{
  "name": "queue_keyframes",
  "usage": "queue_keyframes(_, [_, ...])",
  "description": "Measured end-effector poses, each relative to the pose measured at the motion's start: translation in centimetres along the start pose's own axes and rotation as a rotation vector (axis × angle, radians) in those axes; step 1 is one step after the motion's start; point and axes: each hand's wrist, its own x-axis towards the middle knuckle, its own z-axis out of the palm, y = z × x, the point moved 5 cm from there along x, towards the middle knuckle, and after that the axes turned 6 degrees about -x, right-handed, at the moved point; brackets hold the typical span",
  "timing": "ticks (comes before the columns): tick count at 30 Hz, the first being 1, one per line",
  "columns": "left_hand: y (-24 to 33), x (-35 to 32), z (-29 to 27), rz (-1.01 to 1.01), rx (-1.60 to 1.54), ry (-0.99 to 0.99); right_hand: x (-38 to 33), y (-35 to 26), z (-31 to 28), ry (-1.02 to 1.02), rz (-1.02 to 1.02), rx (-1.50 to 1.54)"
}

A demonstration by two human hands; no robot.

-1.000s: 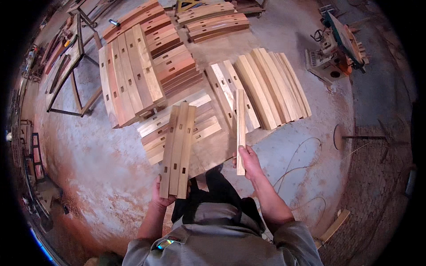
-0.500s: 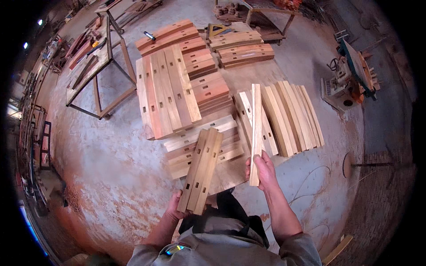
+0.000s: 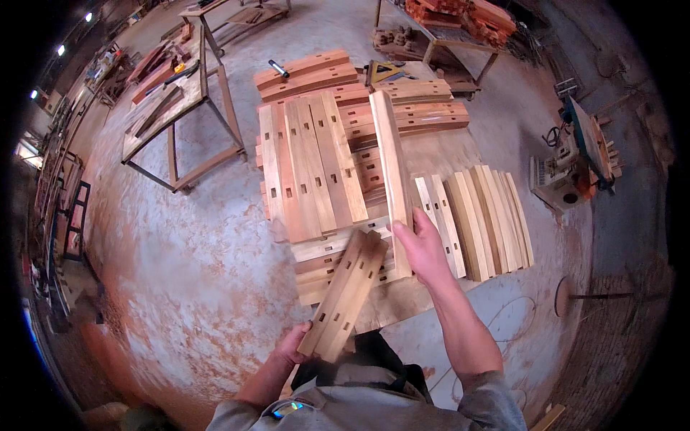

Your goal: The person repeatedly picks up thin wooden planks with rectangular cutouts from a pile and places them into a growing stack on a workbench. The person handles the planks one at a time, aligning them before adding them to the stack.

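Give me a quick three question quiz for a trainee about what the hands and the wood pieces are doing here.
1. True or false: the right hand holds a single long slat.
2. What does the left hand grip? A) a hammer B) mortised boards C) a cable
3. Fill in: the pale curved slats lie to the person's ____ of the held slat.

Key: 1 true; 2 B; 3 right.

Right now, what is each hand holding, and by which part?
The left hand grips two slotted wooden boards by their near end. The right hand holds one long wooden slat near its lower end.
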Motion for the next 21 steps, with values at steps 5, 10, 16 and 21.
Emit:
queue_keyframes(5, [0.7, -0.3, 1.3, 0.003, 0.081, -0.041, 3.4, -5.0, 4.6, -0.016, -0.087, -0.347])
queue_keyframes(10, [1.1, -0.4, 0.0, 0.027, 0.117, 0.108, 5.3, -7.9, 10.2, -0.060, -0.066, -0.619])
queue_keyframes(16, [1.5, -1.4, 5.1, -0.033, 0.072, -0.154, 6.7, -8.2, 14.9, 0.116, -0.467, -0.897])
queue_keyframes(21, [2.5, -2.8, 8.2, 0.006, 0.151, -0.144, 7.7, -7.1, 16.1, 0.170, -0.390, -0.942])
